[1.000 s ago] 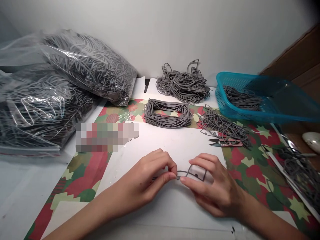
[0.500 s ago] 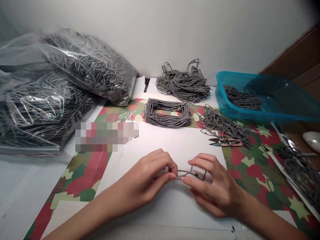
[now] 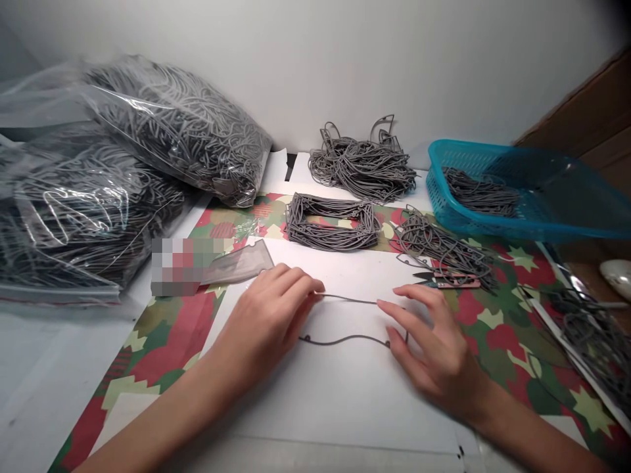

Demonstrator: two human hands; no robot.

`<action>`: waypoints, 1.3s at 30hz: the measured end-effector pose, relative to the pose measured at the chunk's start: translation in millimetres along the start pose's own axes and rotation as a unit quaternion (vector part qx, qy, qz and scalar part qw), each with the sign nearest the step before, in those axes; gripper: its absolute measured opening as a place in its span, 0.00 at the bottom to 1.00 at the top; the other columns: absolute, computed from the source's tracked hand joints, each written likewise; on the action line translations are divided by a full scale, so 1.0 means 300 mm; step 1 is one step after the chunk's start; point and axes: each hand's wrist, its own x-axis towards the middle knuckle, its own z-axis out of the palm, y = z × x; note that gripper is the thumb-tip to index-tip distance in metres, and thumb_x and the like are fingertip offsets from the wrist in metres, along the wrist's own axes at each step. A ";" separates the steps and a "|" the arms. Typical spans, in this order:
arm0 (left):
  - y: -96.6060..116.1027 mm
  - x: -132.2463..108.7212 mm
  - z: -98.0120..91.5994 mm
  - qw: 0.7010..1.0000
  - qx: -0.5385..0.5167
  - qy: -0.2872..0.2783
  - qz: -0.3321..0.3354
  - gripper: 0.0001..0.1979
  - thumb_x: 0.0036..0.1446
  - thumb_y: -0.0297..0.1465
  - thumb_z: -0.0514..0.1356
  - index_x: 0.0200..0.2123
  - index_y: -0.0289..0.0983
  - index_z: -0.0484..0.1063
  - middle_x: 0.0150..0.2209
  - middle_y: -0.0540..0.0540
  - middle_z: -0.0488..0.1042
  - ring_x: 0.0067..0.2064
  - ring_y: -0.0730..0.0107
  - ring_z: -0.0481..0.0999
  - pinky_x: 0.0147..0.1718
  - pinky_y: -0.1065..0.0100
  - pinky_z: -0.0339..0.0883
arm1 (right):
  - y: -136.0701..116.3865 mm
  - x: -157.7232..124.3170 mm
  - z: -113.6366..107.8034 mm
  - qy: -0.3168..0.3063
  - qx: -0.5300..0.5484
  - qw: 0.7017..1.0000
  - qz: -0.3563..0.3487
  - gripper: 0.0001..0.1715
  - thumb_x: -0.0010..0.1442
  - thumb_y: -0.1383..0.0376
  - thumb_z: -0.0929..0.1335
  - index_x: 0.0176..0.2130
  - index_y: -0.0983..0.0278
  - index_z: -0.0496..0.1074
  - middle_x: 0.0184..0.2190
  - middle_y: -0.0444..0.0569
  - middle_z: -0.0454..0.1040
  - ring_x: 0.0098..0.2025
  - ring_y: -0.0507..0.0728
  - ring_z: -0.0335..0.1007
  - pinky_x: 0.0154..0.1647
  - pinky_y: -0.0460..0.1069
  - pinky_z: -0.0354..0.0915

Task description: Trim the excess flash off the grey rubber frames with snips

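A thin grey rubber gasket (image 3: 335,343), shaped as a long rectangular loop with small tabs, lies spread out on the white sheet (image 3: 325,394). My left hand (image 3: 273,309) covers its left end, with the fingers curled down around it; the fingertips are partly hidden. At the right end, my right hand (image 3: 441,348) has its fingers apart, with fingertips touching the loop near its corners. Behind the hands stands a neat rectangular stack of like gaskets (image 3: 332,240). Thread snips (image 3: 456,281) with pink handles lie beyond my right hand, beside a loose gasket pile (image 3: 438,246).
Two clear bags (image 3: 182,125) full of grey gaskets fill the left side. A tangled gasket heap (image 3: 362,167) sits by the wall. At the right is a blue basket (image 3: 557,226) with more gaskets. A translucent plastic piece (image 3: 241,263) lies left of the sheet.
The gasket was bunched between both hands' fingertips; now it is spread open as a loop on the sheet. My left hand has moved left and away from my right.
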 end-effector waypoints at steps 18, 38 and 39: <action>-0.066 -0.007 -0.024 0.992 0.100 -0.069 -0.026 0.08 0.64 0.26 0.53 0.39 0.35 0.73 0.37 0.43 0.74 0.37 0.59 0.71 0.34 0.59 0.65 | 0.011 -0.001 -0.002 0.024 -0.049 0.997 0.062 0.10 0.58 0.78 0.66 0.40 0.71 0.72 0.35 0.55 0.70 0.40 0.60 0.65 0.40 0.57 0.67; -0.044 0.000 0.001 0.994 0.081 -0.077 -0.008 0.08 0.64 0.25 0.51 0.36 0.34 0.70 0.37 0.43 0.72 0.37 0.60 0.69 0.35 0.60 0.63 | 0.013 0.007 -0.004 0.030 -0.019 0.997 0.071 0.08 0.58 0.78 0.66 0.38 0.73 0.72 0.33 0.55 0.71 0.38 0.58 0.65 0.39 0.54 0.65; -0.044 0.000 0.002 0.993 0.084 -0.078 -0.008 0.08 0.64 0.25 0.51 0.36 0.34 0.69 0.36 0.43 0.72 0.37 0.60 0.69 0.35 0.60 0.63 | 0.013 0.007 -0.004 0.030 -0.017 0.997 0.072 0.08 0.58 0.78 0.66 0.38 0.73 0.72 0.33 0.55 0.71 0.38 0.58 0.65 0.39 0.54 0.65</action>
